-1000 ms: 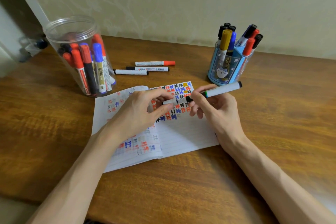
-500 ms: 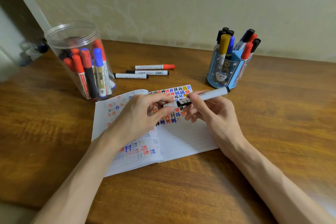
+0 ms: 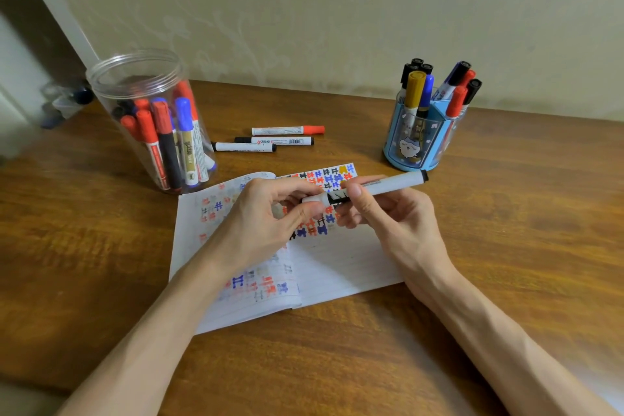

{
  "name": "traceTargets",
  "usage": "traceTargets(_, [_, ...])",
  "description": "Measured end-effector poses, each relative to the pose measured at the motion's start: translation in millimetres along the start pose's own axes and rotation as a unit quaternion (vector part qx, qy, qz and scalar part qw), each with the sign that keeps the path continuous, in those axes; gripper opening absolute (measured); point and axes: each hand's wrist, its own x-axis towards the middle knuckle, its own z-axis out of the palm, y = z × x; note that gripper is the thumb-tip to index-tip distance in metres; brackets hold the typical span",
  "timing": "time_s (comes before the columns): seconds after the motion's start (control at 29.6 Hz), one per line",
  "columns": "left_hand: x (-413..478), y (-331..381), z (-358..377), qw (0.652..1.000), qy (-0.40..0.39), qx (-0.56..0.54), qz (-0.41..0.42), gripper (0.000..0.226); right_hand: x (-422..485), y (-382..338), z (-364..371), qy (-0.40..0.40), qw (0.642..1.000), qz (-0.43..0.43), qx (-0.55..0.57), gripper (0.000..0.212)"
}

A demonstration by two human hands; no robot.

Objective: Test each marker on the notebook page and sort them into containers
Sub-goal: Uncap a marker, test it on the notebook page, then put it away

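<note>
Left hand (image 3: 266, 216) and right hand (image 3: 395, 216) pinch a marker (image 3: 391, 184) over wooden desk (image 3: 506, 213) by pale wall (image 3: 337, 10).

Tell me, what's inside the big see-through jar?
Inside the clear plastic jar stand red-capped markers, blue-capped markers and a few dark-capped markers behind. They overlap, so the back ones are partly covered and I cannot count them.
</note>
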Motion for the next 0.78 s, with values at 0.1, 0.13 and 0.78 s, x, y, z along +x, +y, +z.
traceTargets(0.1, [2.3, 1.1, -7.8, 1.0, -0.024, -0.004, -0.011, 0.02, 1.6, 0.4, -1.3, -0.014, 0.999, 0.041, 0.009, 0.02])
traceTargets(0.13, [2.5, 1.5, -11.3, 1.0, -0.024, -0.011, -0.014, 0.021, 3.2, -0.3, -2.7, -0.008, 0.998, 0.061, 0.023, 0.023])
traceTargets(0.78, [-55.3, 36.1, -97.2, 0.973, 0.195, -0.111, 0.055, 0.011, 9.9, -26.5, 29.4, -0.188, 0.944, -0.068, -0.261, 0.027])
